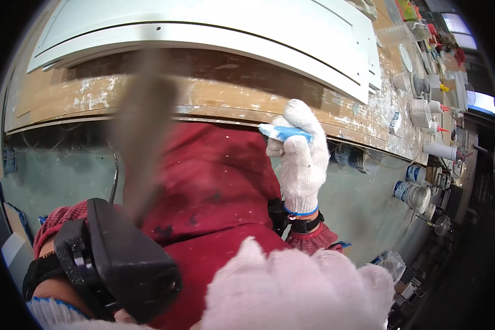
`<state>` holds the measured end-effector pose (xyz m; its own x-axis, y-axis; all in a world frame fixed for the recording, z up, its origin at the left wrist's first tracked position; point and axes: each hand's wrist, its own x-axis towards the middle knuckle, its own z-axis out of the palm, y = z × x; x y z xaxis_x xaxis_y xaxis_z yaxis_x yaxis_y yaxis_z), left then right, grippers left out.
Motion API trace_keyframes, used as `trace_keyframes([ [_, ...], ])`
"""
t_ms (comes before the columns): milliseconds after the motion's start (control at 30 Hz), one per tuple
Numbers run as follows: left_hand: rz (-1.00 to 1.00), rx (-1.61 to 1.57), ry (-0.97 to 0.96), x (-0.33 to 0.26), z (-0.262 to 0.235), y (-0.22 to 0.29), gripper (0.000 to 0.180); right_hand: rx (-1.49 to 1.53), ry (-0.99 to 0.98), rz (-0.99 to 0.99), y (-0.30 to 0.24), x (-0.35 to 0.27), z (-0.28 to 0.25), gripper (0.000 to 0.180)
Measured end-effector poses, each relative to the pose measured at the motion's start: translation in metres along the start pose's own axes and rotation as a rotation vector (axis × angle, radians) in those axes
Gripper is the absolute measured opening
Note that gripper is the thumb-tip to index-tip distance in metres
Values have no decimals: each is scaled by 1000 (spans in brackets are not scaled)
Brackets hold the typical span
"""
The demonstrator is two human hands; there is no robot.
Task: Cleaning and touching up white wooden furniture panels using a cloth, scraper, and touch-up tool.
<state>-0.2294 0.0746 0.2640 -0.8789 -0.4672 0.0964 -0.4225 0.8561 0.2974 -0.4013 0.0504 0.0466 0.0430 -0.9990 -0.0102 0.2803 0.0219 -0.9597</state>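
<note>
My right hand [302, 154], in a white knit glove with a blue-edged cuff, is at the near edge of the workbench [214, 107]. Its fingers and thumb pinch a small flat blue piece [287, 133] whose left end is smeared white; its exact kind is unclear. My left hand [297, 291], also white-gloved, is raised very close to the camera along the lower edge. Its fingers are partly cut off and soft in focus, so whether they grip anything does not show. A black box-shaped device [124, 258] is strapped to my left wrist.
A white panel [214, 33] with dark grooves lies across the paint-marked bench. Bottles [421, 113] and pots crowd the bench's right end, with buckets [411, 195] on the green floor below. A blurred brownish-grey shape [143, 115] crosses the left half of the view.
</note>
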Motion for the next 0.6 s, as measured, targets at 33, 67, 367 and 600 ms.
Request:
trace_keyframes([
  [33, 4, 5, 1, 0, 0, 1, 32, -11, 1, -6, -1, -1, -1, 57],
  [67, 1, 12, -4, -1, 0, 1, 32, 2, -8, -6, 1, 0, 0, 57],
  [367, -27, 54, -13, -9, -5, 2, 32, -7, -51, 7, 1, -4, -1, 56],
  [600, -214, 38, -91, -22, -7, -18, 33, 33, -75, 16, 2, 5, 2, 56],
])
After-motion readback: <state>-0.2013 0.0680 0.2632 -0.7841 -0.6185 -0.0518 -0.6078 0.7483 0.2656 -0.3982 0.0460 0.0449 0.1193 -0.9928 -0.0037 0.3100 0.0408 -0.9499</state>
